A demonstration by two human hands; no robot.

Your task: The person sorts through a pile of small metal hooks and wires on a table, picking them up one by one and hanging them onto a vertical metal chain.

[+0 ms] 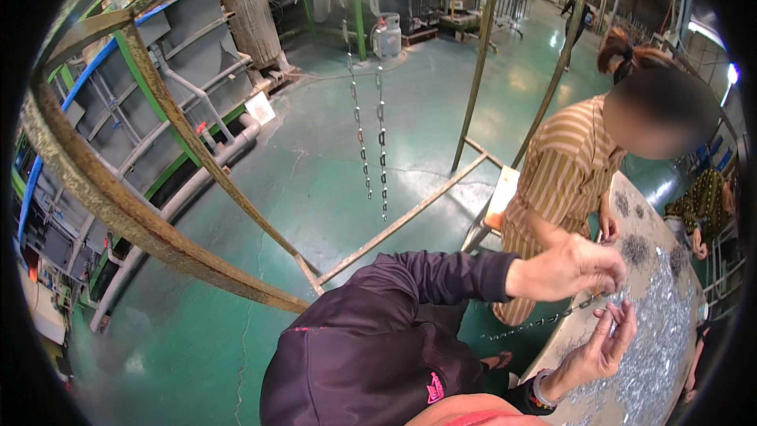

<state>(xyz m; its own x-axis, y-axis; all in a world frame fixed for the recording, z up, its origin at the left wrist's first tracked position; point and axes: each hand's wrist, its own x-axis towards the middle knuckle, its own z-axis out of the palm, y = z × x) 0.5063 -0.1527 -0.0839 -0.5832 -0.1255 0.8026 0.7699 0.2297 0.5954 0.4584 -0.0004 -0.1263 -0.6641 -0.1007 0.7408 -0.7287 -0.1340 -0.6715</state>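
Observation:
A thin dark chain (544, 321) of small links slants up from the lower left to my left hand (574, 268). That hand is closed over the table edge, its fingertips pinched at the chain's upper end. Just below it is my right hand (595, 355), palm up and wearing a bracelet, its fingers bent inward; any small piece between them is too fine to make out. Both hands are above a pale table (561, 345) covered by a wide spread of small shiny metal pieces (654, 347). Darker clusters of pieces (635, 250) lie at its far end.
A person in a striped outfit (560, 158) works across the table's left side; another person (702, 201) is at its far side. Two link chains (382, 134) hang inside a rusty metal frame (402, 217) at left. A stool (498, 197) stands beside the frame. Grey tanks and pipes (205, 95) line the left.

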